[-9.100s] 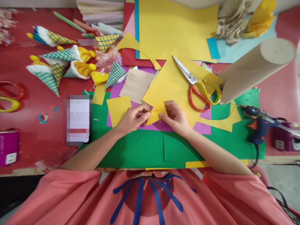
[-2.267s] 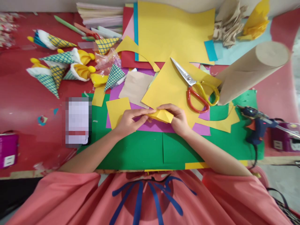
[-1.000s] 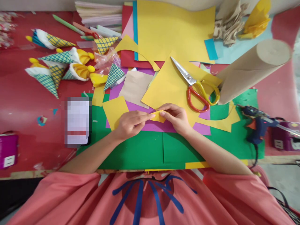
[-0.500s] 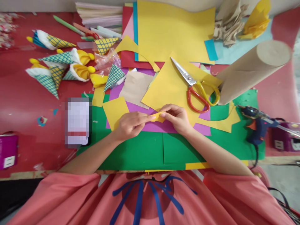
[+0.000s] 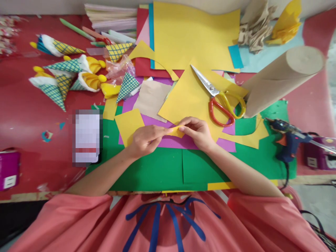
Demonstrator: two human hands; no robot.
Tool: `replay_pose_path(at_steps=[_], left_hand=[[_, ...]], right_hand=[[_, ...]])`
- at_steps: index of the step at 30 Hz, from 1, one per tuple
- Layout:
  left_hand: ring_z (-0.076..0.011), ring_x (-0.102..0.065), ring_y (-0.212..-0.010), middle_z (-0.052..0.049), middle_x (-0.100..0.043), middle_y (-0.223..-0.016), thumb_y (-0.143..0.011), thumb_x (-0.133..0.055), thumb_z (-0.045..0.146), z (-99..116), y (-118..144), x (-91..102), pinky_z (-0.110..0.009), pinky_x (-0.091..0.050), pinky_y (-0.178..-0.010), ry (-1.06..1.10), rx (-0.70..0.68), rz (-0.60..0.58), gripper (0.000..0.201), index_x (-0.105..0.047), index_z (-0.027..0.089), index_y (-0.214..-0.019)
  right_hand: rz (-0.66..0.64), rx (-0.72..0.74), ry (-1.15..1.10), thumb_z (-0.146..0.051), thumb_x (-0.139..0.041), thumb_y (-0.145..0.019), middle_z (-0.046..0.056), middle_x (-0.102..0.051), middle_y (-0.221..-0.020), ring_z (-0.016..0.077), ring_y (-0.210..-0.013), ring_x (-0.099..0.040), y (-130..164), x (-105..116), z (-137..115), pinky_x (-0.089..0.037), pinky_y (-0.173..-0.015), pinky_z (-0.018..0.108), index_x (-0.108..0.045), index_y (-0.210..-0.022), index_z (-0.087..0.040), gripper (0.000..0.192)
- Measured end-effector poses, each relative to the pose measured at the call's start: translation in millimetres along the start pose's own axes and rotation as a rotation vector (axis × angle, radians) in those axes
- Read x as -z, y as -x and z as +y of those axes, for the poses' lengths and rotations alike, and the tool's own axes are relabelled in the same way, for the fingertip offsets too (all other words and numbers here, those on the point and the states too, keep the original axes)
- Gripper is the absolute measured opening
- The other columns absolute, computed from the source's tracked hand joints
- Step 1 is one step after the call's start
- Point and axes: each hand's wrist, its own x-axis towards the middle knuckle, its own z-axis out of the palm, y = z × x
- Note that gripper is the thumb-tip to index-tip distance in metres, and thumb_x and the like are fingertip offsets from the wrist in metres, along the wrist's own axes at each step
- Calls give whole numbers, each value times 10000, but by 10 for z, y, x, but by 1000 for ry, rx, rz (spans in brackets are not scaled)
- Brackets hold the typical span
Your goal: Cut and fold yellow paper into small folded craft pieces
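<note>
Just yellow paper (image 5: 176, 131) between hands (image 5: 173, 134).

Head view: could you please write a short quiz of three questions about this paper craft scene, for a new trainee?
1. True or false: the scissors lie closed on the red table.
2. What do the left hand and the right hand pinch between them?
A. a small folded yellow paper piece
B. the glue gun
C. the cardboard tube
3. Fill in: the glue gun rests at the person's ____ side.

Key
1. False: they lie open on a yellow sheet.
2. A
3. right
</note>
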Motion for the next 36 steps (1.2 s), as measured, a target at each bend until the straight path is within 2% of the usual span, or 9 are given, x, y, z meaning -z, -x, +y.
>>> replay_pose_path(at_steps=[2,4,8,14,22,29,36], left_hand=[[-113,-720,-887,-34,-737,-1083,-874,-552,124,7,12,-5,-186,-568,-814,34,114,31,450,-542,237,-1310],[-141,-713,-951,-64,-713,-1146,-887,-544,200,12,18,-3,-226,-570,-867,110,225,6,459,-505,214,-1345],[-161,-712,-964,-58,-736,-1085,-876,-589,285,20,-18,0,-232,-575,-860,134,290,-83,310,-641,192,-1167],[-128,-733,-836,-34,-769,-947,-875,-609,223,31,-90,-27,-177,-574,-775,38,237,-39,162,-705,183,-999],[-118,-735,-794,-22,-772,-930,-889,-594,223,18,-65,-30,-170,-579,-737,-10,178,-22,167,-708,191,-1007],[-108,-732,-816,-26,-769,-948,-883,-600,173,20,-67,-36,-161,-570,-765,10,149,-33,176,-697,181,-1030],[-121,-734,-811,-24,-769,-949,-880,-609,223,21,-73,-41,-175,-580,-760,45,257,-29,166,-714,193,-1004]], right_hand=[[8,3,-2,-391,-774,-720,8,-671,-741,107,-684,-609,5,0,6,-503,-631,241,-680,-761,-177,238],[4,16,0,-370,-764,-739,8,-670,-749,103,-684,-608,11,-1,12,-499,-634,236,-681,-778,-175,215],[-30,47,42,-359,-749,-758,17,-673,-779,109,-707,-613,25,-9,20,-502,-650,242,-682,-799,-172,203],[-38,74,83,-365,-727,-779,26,-675,-840,126,-779,-627,45,-24,21,-518,-687,253,-680,-848,-185,198],[11,47,117,-396,-699,-800,21,-658,-779,113,-684,-592,39,-20,20,-495,-627,251,-673,-812,-177,221],[50,63,131,-384,-698,-804,10,-659,-748,110,-679,-587,42,-6,27,-475,-642,248,-672,-786,-183,203],[56,84,213,-445,-628,-847,31,-687,-816,148,-789,-620,39,2,-1,-498,-738,286,-685,-815,-188,265]])
